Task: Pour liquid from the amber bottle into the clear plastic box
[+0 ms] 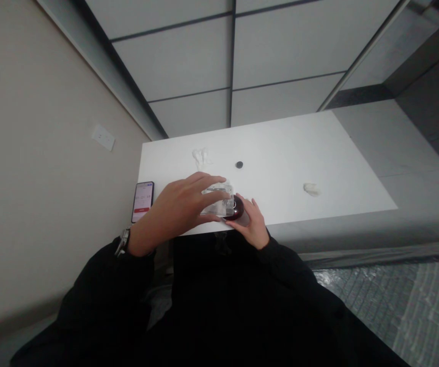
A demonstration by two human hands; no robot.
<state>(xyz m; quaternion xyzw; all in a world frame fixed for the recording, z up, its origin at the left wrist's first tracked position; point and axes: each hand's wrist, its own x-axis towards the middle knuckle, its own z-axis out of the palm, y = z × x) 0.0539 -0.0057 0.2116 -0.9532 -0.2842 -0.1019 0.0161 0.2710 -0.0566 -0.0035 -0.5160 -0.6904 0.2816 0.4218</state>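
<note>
— Clear plastic piece and dark red rounded object, those are what I'm handling, right at the near edge of the worktop. Using the red object as the marker: my left hand comes over from its left, fingers curled down onto the clear piece; my right hand cups the red object from below and to the right. Both hands are clamped, one on each part, close together.

— What could slip?

— I'd judge the grip is the weak spot. The pair sits over the edge of the worktop rather than well onto it, so if my left fingers slide on the smooth plastic, either part could drop onto my lap or the floor. I can't tell whether the two parts are joined or only pressed together.

— Anything else nearby?

— Left to right from the red object: one phone well to its left, screen lit, near enough that my left wrist could knock it; one crumpled tissue beyond and left; one small black disc straight beyond; a second white wad well to the right.

— Totals?

— One clear piece, one red object, one phone, one disc, two white wads.
</note>
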